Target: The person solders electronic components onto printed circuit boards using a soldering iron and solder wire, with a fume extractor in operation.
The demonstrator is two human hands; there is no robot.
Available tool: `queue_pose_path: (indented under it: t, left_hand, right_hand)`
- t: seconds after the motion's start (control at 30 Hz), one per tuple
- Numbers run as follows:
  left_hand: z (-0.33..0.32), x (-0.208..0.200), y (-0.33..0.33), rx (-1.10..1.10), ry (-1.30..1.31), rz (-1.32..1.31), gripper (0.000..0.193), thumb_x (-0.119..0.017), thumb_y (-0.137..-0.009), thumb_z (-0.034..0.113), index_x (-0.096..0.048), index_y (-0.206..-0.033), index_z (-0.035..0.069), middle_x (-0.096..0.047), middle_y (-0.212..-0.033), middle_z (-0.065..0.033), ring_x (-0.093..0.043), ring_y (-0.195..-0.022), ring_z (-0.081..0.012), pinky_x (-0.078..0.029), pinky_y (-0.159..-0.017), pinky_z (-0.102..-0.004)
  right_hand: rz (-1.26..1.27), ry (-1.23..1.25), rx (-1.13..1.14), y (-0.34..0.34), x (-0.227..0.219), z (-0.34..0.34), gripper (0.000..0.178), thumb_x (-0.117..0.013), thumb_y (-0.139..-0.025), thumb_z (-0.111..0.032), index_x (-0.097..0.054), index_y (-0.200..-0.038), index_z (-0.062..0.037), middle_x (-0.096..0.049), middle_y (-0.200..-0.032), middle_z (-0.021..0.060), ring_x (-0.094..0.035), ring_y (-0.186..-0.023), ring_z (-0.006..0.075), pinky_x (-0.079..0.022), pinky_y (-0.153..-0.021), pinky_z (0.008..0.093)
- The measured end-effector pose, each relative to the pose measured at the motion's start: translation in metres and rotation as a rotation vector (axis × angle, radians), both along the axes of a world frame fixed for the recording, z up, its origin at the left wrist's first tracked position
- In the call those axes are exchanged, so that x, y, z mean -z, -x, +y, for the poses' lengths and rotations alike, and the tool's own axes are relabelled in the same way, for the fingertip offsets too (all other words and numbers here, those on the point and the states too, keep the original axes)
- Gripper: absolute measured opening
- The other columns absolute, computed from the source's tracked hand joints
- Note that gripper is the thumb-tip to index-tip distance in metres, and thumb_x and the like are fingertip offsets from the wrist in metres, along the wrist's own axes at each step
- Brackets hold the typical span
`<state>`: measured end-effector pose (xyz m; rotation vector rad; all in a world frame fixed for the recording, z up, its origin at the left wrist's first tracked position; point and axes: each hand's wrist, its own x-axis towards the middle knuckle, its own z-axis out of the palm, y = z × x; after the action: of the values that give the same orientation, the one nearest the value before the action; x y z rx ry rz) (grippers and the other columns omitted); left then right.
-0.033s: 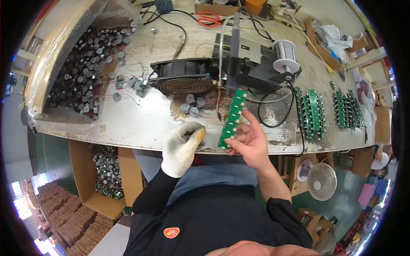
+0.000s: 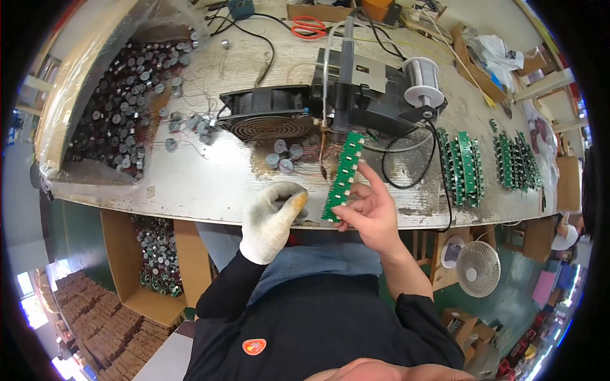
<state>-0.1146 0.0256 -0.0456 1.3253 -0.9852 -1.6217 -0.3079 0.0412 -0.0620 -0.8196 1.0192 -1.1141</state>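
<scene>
My right hand (image 2: 370, 206), bare, pinches the lower part of a long green circuit board strip (image 2: 344, 174) between thumb and fingers. The strip stands slanted over the table's front edge, its upper end by the soldering machine (image 2: 362, 82). To its left, my left hand (image 2: 269, 219) wears a white glove with a yellowed thumb tip. Its fingers are curled in to the thumb; a greyish bit shows beside the thumb, too hidden to name. Beyond the two hands, several small round motors (image 2: 286, 165) with thin red wires lie below the soldering tip (image 2: 323, 171).
A black fan (image 2: 267, 124) stands beside the soldering machine, with a solder wire spool (image 2: 422, 76) to the right. Rows of green boards (image 2: 464, 168) lie at the right. A plastic-lined box of motors (image 2: 117, 117) stands left; a cardboard box (image 2: 159, 305) sits below the table. Black cable (image 2: 412, 187) loops nearby.
</scene>
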Motion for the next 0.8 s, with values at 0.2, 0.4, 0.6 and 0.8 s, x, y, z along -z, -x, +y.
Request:
queue_pose_path:
  t: [0.2,0.4,0.6,0.8]
  left_hand:
    - [-0.009,0.002,0.011,0.092,-0.01,0.002,0.016,-0.059,-0.086,0.01,-0.06,-0.093,-0.005,-0.061,-0.079,-0.006,-0.058,-0.072,-0.0095,-0.047,-0.064,-0.0228]
    - [-0.013,0.003,0.013,0.17,0.057,-0.105,0.016,-0.06,-0.085,0.01,-0.06,-0.089,-0.005,-0.061,-0.079,-0.0056,-0.055,-0.072,-0.0086,-0.045,-0.064,-0.0231]
    - [-0.018,0.0,0.013,0.138,-0.087,-0.049,0.012,-0.059,-0.082,0.007,-0.06,-0.085,-0.004,-0.061,-0.077,-0.005,-0.054,-0.07,-0.0077,-0.044,-0.063,-0.023]
    - [-0.02,0.002,0.012,0.137,-0.036,-0.024,0.013,-0.059,-0.08,0.007,-0.06,-0.085,-0.005,-0.061,-0.075,-0.0048,-0.054,-0.069,-0.0079,-0.044,-0.061,-0.0234]
  right_hand:
    - [-0.042,-0.031,0.009,-0.003,-0.001,0.006,0.069,-0.061,-0.079,0.01,-0.026,-0.137,-0.0025,-0.057,-0.104,0.0164,-0.064,-0.066,0.0178,-0.052,-0.052,0.0238]
    - [-0.057,-0.021,0.022,-0.003,0.0,0.005,0.068,-0.059,-0.08,0.011,-0.026,-0.137,-0.0026,-0.054,-0.106,0.016,-0.064,-0.069,0.0186,-0.053,-0.054,0.0244]
    - [-0.052,0.036,0.05,-0.006,0.001,0.004,0.065,-0.057,-0.079,0.013,-0.027,-0.136,-0.0017,-0.055,-0.108,0.0185,-0.065,-0.065,0.0201,-0.053,-0.051,0.0257]
    - [-0.074,0.035,0.052,-0.007,0.002,0.001,0.066,-0.056,-0.079,0.014,-0.027,-0.136,-0.0021,-0.056,-0.108,0.0194,-0.064,-0.065,0.0202,-0.053,-0.052,0.0258]
